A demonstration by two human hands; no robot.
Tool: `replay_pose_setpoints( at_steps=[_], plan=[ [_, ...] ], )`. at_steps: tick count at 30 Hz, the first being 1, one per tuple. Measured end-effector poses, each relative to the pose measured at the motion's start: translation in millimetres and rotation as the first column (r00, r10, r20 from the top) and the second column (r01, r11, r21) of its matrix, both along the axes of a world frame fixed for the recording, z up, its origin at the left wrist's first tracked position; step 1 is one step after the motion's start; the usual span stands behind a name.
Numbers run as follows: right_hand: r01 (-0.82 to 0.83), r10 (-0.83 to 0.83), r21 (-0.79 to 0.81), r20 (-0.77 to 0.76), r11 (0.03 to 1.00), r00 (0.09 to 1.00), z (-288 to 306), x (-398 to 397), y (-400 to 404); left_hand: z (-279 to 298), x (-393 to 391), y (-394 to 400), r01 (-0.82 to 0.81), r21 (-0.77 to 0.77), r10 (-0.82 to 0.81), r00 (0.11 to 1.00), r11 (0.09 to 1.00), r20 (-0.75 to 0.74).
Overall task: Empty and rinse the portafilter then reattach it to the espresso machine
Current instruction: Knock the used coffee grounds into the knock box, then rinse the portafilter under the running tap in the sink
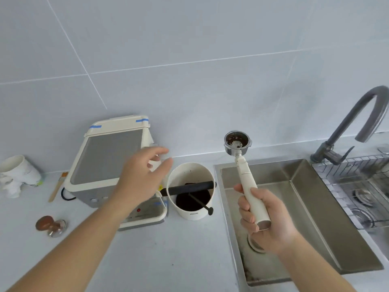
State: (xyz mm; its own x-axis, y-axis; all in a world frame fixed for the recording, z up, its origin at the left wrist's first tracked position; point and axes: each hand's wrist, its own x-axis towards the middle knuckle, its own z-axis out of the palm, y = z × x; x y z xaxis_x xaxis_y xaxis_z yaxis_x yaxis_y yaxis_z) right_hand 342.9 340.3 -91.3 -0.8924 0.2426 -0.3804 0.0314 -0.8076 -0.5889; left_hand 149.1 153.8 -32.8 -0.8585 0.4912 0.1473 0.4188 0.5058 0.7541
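My right hand grips the cream handle of the portafilter, which points up and away over the left end of the sink. Its metal basket faces me and holds dark coffee residue. My left hand hovers open, fingers spread, above the right side of the cream espresso machine. The white knock box, with a black bar across it and dark grounds inside, stands between the machine and the sink.
A grey curved faucet rises at the back right of the sink, beside a wire dish rack. A brown tamper, a wooden brush and a white cup lie left of the machine.
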Motion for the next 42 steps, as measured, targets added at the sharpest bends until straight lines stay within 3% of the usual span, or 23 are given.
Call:
replay_pose_setpoints(
  at_steps=[2,6,13,17,19,23,31,35,39,42],
  plan=[
    [-0.005,0.004,0.011,0.029,1.0,1.0,-1.0,13.2,19.9,-2.7,35.7,33.7,0.059,0.074,-0.071,0.984,0.995,0.163],
    [-0.046,0.044,0.02,0.082,0.999,0.996,-5.0,38.9,54.6,-23.4,81.7,99.6,0.101,0.15,-0.16,0.87,0.984,0.466],
    [-0.119,0.109,0.085,0.112,0.989,0.988,-19.9,78.4,100.7,-53.5,134.5,190.9,0.051,0.166,-0.154,0.699,0.985,0.699],
    [-0.133,0.125,0.072,0.101,0.989,0.987,-27.5,94.2,121.6,-60.7,155.1,227.9,0.135,0.199,-0.239,0.61,0.971,0.755],
    [-0.129,0.122,0.064,0.101,0.99,0.987,-31.4,99.5,131.5,-64.4,164.1,242.8,0.088,0.219,-0.228,0.58,0.972,0.782],
    [-0.149,0.137,0.087,0.126,0.985,0.982,-34.6,105.9,146.2,-72.8,173.5,261.3,-0.007,0.241,-0.194,0.571,0.97,0.798],
    [-0.202,0.147,0.197,0.264,0.959,0.953,-43.8,125.9,203.4,-84.3,182.5,301.0,0.006,0.199,-0.163,0.599,0.98,0.784],
    [-0.063,-0.064,0.31,0.385,0.949,0.921,-48.9,132.0,250.6,-87.1,177.0,310.6,0.014,0.172,-0.144,0.618,0.985,0.773],
    [0.012,-0.294,0.539,0.441,0.843,0.848,-54.1,128.3,313.6,-93.0,175.8,316.1,0.017,0.172,-0.148,0.596,0.985,0.789],
    [0.052,-0.403,0.626,0.435,0.778,0.805,-56.3,117.5,354.5,-98.5,180.4,319.3,0.021,0.168,-0.15,0.572,0.986,0.807]
  ],
)
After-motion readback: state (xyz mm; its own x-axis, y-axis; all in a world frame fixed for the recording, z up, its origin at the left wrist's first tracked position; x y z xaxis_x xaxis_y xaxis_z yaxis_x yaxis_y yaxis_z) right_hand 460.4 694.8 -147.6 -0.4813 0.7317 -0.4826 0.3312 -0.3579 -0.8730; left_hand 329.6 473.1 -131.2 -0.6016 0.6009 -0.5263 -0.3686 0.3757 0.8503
